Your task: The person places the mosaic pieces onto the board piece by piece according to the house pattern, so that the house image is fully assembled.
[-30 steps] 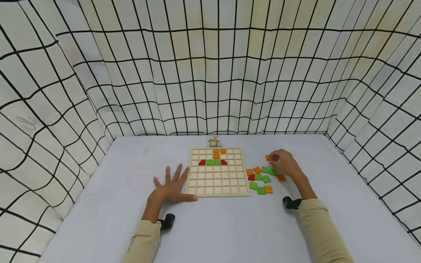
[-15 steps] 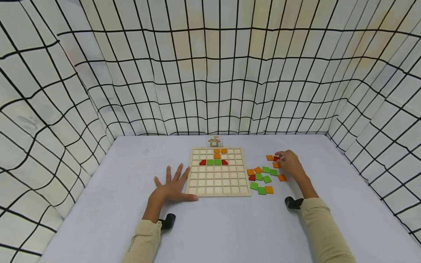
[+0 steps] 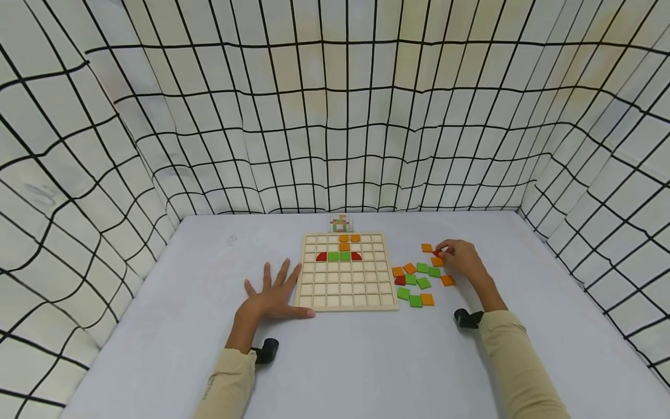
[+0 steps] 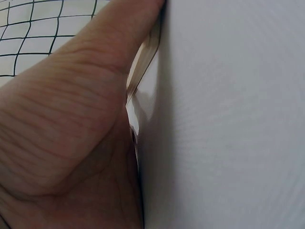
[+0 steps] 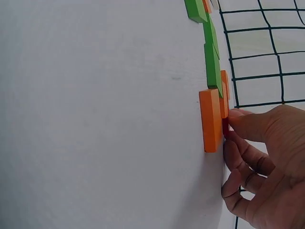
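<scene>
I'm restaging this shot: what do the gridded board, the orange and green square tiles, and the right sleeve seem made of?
Gridded board: probably wood, matte; pale beige with faint edge streaks in the left wrist view. Orange square tiles and green square tiles: painted wood or plastic, smooth; even colour and crisp edges leave both open. Right sleeve: matte cloth, by its soft creases.

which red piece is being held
The red piece pinched in the right hand; two others are set in the board, another lies loose by its right edge.
</scene>
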Demonstrator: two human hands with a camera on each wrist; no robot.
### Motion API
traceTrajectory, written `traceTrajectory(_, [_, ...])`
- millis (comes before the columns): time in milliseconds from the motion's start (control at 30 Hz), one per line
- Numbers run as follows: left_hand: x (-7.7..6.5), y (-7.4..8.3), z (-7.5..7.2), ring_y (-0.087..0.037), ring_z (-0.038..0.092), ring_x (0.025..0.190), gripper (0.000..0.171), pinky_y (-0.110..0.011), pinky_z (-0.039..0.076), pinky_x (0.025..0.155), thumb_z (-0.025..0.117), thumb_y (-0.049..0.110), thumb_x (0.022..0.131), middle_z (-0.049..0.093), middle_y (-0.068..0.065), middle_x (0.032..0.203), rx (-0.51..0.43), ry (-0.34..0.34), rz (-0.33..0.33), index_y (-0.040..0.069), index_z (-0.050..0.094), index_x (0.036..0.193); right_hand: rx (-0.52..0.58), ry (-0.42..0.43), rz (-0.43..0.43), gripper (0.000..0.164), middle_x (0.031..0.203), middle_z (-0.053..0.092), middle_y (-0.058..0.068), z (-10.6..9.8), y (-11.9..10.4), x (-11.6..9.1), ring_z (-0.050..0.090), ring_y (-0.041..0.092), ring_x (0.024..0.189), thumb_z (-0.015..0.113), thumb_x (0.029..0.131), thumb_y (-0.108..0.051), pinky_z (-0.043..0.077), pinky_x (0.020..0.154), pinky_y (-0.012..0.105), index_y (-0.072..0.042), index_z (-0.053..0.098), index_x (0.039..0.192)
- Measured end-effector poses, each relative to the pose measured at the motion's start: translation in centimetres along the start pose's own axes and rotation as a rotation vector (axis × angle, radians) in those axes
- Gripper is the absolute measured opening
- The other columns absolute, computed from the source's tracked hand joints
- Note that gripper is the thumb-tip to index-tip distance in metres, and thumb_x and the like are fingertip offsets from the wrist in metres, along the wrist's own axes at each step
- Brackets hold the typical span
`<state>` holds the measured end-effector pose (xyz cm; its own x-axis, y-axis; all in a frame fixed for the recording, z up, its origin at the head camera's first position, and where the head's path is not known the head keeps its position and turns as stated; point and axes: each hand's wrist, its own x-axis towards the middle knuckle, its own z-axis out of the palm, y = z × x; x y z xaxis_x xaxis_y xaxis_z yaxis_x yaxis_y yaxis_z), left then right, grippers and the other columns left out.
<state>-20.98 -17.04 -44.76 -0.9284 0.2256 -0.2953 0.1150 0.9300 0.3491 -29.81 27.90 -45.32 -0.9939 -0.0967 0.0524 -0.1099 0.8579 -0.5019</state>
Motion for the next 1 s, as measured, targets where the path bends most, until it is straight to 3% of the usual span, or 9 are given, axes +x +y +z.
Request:
traceTrajectory(167, [0.0,0.0,0.0,-0.050,-0.022,0.145,0.121,-0.083,-0.011,0.099,0.068,0.076,0.070,-0.010,-0.012,0.165,-0.006,0.003,0.005,0.021,0.007,0.159,0.036,-0.011,0.009,0.018,0.096,0.068,0.020,-0.4,0.1,-0.2,0.054,0.029,0.083,0.061,0.096,-0.012,0.048,0.075,0.035,0.001,0.066,0.107])
traceTrajectory(300, [-0.1,0.0,-0.1,-0.050,-0.021,0.145,0.121,-0.083,-0.010,0.099,0.068,0.075,0.070,-0.010,-0.012,0.165,-0.002,0.005,0.005,0.020,0.007,0.159,0.042,-0.054,0.004,0.019,0.105,0.065,0.025,-0.6,0.3,0.1,0.056,0.034,0.091,0.059,0.094,-0.003,0.050,0.083,0.044,0.000,0.067,0.111])
traceTrajectory(467, [-0.2,0.1,-0.2,-0.050,-0.021,0.145,0.121,-0.083,-0.010,0.099,0.069,0.075,0.070,-0.010,-0.012,0.165,0.000,0.005,0.004,0.020,0.007,0.159,0.006,-0.059,-0.039,0.035,0.109,0.063,0.027,-0.7,0.7,0.4,0.058,0.040,0.099,0.049,0.086,0.012,0.049,0.090,0.053,-0.002,0.070,0.109])
traceTrajectory(733, [0.0,-0.2,0.0,-0.050,-0.022,0.145,0.121,-0.083,-0.011,0.098,0.068,0.075,0.070,-0.010,-0.012,0.165,-0.005,0.005,0.003,0.021,0.006,0.159,0.019,0.008,-0.062,0.019,0.101,0.065,0.023,-0.4,1.0,0.4,0.058,0.035,0.093,0.060,0.095,-0.009,0.050,0.086,0.048,0.005,0.066,0.107])
traceTrajectory(1000, [0.0,-0.2,-0.1,-0.050,-0.022,0.145,0.122,-0.083,-0.011,0.098,0.069,0.076,0.069,-0.010,-0.012,0.165,-0.017,0.009,0.012,0.020,0.007,0.159,0.036,-0.022,0.001,0.019,0.113,0.063,0.027,0.0,0.7,0.7,0.055,0.039,0.101,0.054,0.096,-0.003,0.048,0.093,0.053,-0.004,0.071,0.106])
